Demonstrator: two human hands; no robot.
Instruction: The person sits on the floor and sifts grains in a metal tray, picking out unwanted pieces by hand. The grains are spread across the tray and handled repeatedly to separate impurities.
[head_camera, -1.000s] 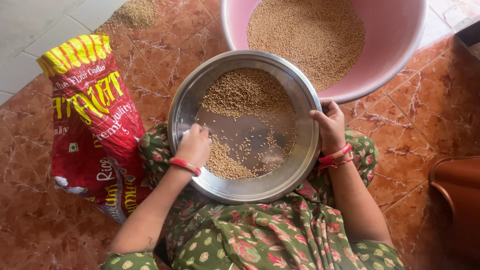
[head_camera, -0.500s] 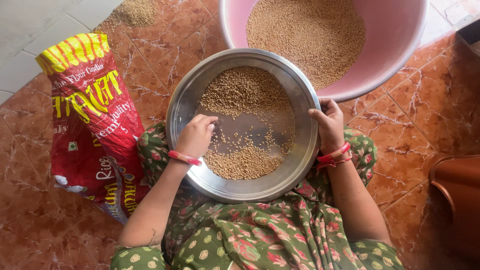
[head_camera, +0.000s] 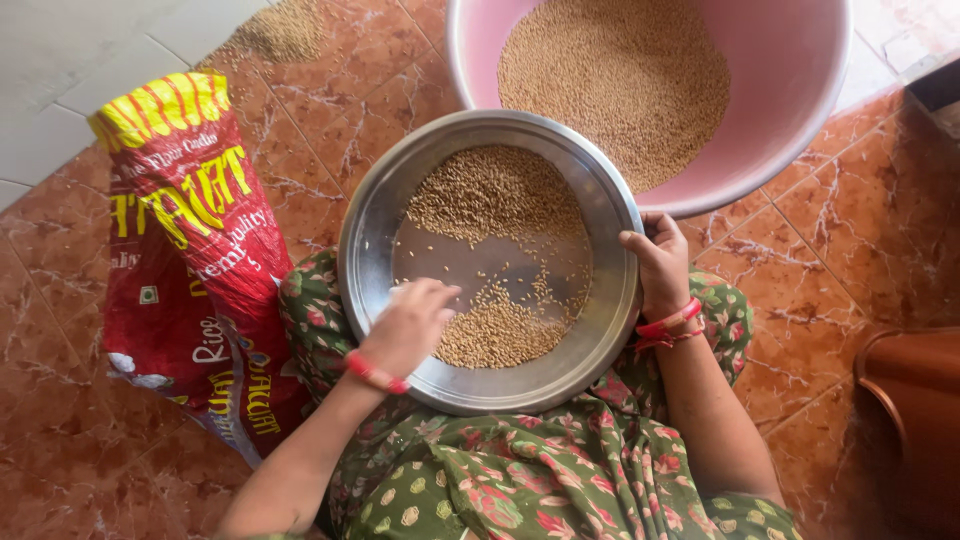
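A round steel pan (head_camera: 570, 360) rests on my lap and holds wheat grains in two heaps, a far heap (head_camera: 495, 195) and a near heap (head_camera: 495, 335), with scattered grains between. My right hand (head_camera: 660, 265) grips the pan's right rim. My left hand (head_camera: 410, 325), blurred, lies inside the pan at its left side, fingers spread over the grains beside the near heap. Both wrists carry red bangles.
A large pink tub (head_camera: 790, 110) of grain stands just beyond the pan. A red and yellow printed sack (head_camera: 190, 260) lies on the floor at my left. A small grain pile (head_camera: 285, 30) sits on the tiles at the top. A brown object (head_camera: 915, 410) is at right.
My left hand has moved toward me along the pan's left side, sweeping grains. The near heap has gathered closer to the front rim. My right hand keeps its grip.
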